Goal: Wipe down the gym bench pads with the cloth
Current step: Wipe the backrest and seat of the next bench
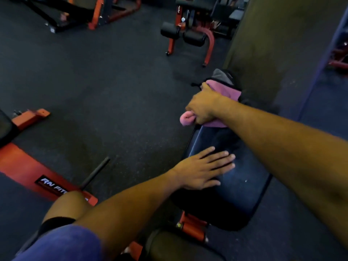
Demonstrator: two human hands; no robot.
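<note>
Plainly the right hand (204,108) gripped the soft, limp pink cloth (224,91), bunched at the bench pad's (243,178) far end; the left hand (203,170) lay flat, fingers straight

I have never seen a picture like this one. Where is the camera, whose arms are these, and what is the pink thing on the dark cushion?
There is no machine here. The one picture comes from a camera worn on a person's head, looking forward and down, so the two bare arms are that person's own. The place is a gym with a dark floor and orange-framed equipment. The dark cushion is a bench pad. The left hand lies flat on it with straight fingers, holding nothing. The right hand grips a pink cloth at the pad's far end, where the cloth lies bunched. Beyond the cloth is something grey and black; I cannot tell what it is.
</note>
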